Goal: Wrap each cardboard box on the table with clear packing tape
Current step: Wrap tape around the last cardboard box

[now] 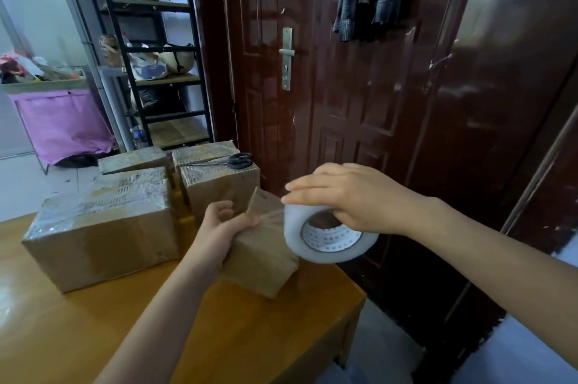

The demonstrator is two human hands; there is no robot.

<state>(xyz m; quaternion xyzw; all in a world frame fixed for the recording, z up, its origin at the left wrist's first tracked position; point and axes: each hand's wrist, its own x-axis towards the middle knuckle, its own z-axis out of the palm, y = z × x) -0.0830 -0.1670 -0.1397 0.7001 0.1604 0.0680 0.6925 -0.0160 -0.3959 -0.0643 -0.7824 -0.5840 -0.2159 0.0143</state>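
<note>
While left hand [219,227] fingers clasp the small box [262,258], tape roll [325,235] under curled right-hand [353,196] fingers.

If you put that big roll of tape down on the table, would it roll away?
Probably, if set on its edge: the tape roll is round, and the table looks smooth and glossy. Laid flat on its side it would likely stay put. It seems light enough, since the right hand holds it alone while the left hand steadies the small box.
</note>
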